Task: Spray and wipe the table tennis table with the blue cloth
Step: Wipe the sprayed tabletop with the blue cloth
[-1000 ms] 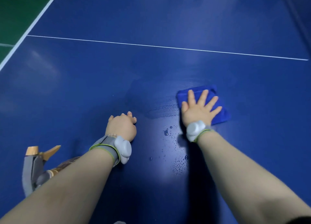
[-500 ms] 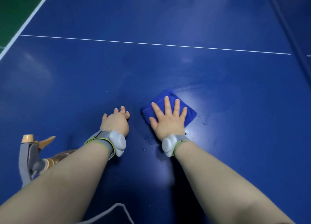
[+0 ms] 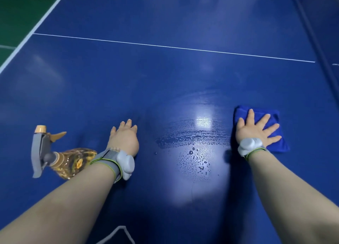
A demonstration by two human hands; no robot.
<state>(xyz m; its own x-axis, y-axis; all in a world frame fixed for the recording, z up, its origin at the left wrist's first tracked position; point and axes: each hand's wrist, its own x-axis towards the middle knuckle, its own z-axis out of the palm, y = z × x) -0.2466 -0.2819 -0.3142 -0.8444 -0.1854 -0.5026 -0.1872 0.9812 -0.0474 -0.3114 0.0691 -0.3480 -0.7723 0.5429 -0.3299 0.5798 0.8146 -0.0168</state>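
Observation:
The dark blue table tennis table (image 3: 165, 75) fills the view. A folded blue cloth (image 3: 275, 115) lies flat on it at the right, and my right hand (image 3: 256, 130) presses on it with fingers spread straight. My left hand (image 3: 124, 137) rests on the table near the middle, fingers bent down at the tips, holding nothing. A spray bottle (image 3: 55, 157) with amber liquid, grey trigger and orange nozzle lies on its side to the left of my left wrist. Between my hands are a wet wiped streak (image 3: 192, 137) and water droplets (image 3: 196, 161).
A white centre line (image 3: 174, 47) crosses the table farther out. The table's white left edge (image 3: 36, 27) borders green floor (image 3: 18, 5) at the top left. A thin white cord (image 3: 119, 234) shows at the bottom edge.
My right hand has slid the cloth from beside my left hand far to the right, leaving a wet streak. My left hand stayed in place on the table.

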